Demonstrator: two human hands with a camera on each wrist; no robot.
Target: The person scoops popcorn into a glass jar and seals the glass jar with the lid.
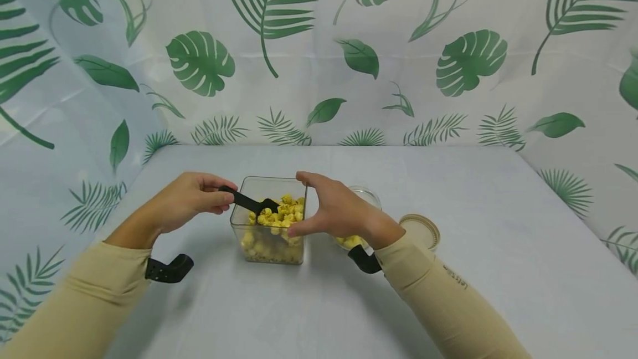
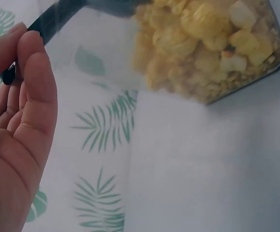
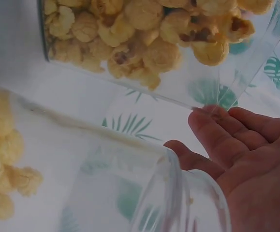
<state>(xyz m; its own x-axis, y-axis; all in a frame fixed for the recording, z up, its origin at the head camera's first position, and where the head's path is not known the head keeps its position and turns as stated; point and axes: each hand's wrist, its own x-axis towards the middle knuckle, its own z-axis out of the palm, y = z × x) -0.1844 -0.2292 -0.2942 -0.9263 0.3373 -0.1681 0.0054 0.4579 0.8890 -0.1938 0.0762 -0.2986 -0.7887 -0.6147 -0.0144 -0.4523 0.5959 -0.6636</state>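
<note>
A clear square container (image 1: 271, 245) with yellow popcorn (image 1: 284, 215) inside stands upright on the table. My left hand (image 1: 186, 198) pinches the handle end of a black spoon (image 1: 244, 199) between thumb and fingers. The spoon slants over the container's left rim, its head among the popcorn. In the left wrist view the spoon's head is blurred and partly cut off. My right hand (image 1: 344, 209) holds the container's right side near the rim, thumb at the front corner and fingers at the back corner. Its fingertips (image 3: 212, 112) touch the clear wall in the right wrist view.
Close to the right of the container is a round clear jar (image 1: 366, 195) with some popcorn in it, partly hidden by my right hand. A round lid (image 1: 421, 230) with a tan rim lies farther right. Leaf-patterned cloth (image 1: 299, 87) hangs behind the pale table (image 1: 239, 314).
</note>
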